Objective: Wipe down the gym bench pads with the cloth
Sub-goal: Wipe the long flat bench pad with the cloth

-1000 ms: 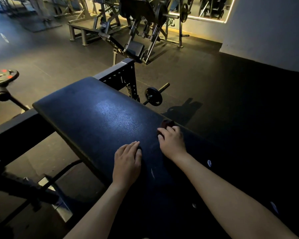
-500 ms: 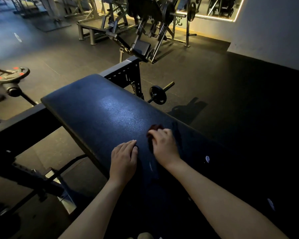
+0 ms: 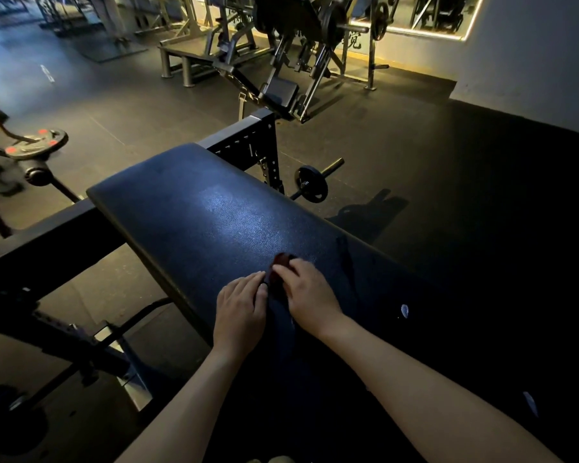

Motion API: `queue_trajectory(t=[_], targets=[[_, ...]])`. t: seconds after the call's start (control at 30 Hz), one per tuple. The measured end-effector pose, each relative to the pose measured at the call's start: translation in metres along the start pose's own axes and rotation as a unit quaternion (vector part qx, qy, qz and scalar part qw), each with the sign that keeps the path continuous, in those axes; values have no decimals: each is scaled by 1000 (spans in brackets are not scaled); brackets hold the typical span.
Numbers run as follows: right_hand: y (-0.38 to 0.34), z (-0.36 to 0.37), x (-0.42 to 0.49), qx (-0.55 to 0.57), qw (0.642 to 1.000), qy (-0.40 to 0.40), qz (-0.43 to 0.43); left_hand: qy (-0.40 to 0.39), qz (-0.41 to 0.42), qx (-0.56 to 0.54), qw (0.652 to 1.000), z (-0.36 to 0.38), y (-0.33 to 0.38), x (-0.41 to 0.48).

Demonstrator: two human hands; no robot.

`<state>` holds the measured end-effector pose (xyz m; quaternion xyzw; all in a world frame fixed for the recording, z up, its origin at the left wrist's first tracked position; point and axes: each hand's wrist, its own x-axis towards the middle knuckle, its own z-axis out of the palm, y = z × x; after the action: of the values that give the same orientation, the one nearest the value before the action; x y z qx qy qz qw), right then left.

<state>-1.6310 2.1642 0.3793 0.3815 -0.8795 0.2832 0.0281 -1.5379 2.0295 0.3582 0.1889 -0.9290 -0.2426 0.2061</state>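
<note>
Listing by size, from my own standpoint over the bench: dark rubber gym floor point(image 3: 415, 155), running to a pale wall at the far right. Bench pad point(image 3: 214, 222), long, dark blue, textured, slanting from the upper left towards me, with a sheen of light on its far half and its near end lost in shadow. Black steel frame point(image 3: 47, 242), a heavy beam passing under the pad's far end on the left, and a perforated upright point(image 3: 248, 138) just behind the pad's far corner. Plate-loaded machine point(image 3: 291, 45), well apart at the back, in front of a lit mirror edge. Weight plate with red marks point(image 3: 39, 143), lying flat on a stand at the far left. Small black weight plate point(image 3: 311, 183) on a short bar, on the floor just right of the upright. My left hand point(image 3: 239, 310), palm down, fingers straight and flat on the pad, holding nothing, its fingertips just beside the cloth. My right hand point(image 3: 310, 294), on the pad next to the left, fingers curled over the cloth and grasping it against the surface. Cloth point(image 3: 281, 264), dark red, bunched small, on the pad's middle, mostly covered by my right fingers.
</note>
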Motion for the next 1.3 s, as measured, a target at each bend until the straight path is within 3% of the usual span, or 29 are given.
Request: queue_trajectory(t=[0.13,0.2,0.47,0.57,0.63,0.7,0.97,1.03,1.17,1.3], targets=[[25,-15,26,-34,992,-15,119,-1,-6,-1,1000,-3,4,-1],[20,-13,26,-14,990,-21,135,0,-7,-1,1000,-3,4,-1],[-13,7,-5,29,1000,-8,-3,1,8,-8,1000,2,0,1],[10,-7,14,-35,997,16,68,1,6,-7,1000,0,0,0],[20,-14,20,-69,989,-5,134,0,1,-8,1000,-2,2,-1],[17,-11,17,-87,986,-40,137,-3,0,-8,1000,-2,3,-1],[-12,-1,-7,-28,998,-47,-42,0,9,-11,1000,-1,0,1],[1,-10,8,-25,999,-33,-14,2,12,-10,1000,-2,2,1],[17,-17,18,-90,988,-12,122,2,-3,-15,1000,-5,4,-2],[0,0,-2,-57,997,-11,55,20,-18,-23,999,-7,7,-3]])
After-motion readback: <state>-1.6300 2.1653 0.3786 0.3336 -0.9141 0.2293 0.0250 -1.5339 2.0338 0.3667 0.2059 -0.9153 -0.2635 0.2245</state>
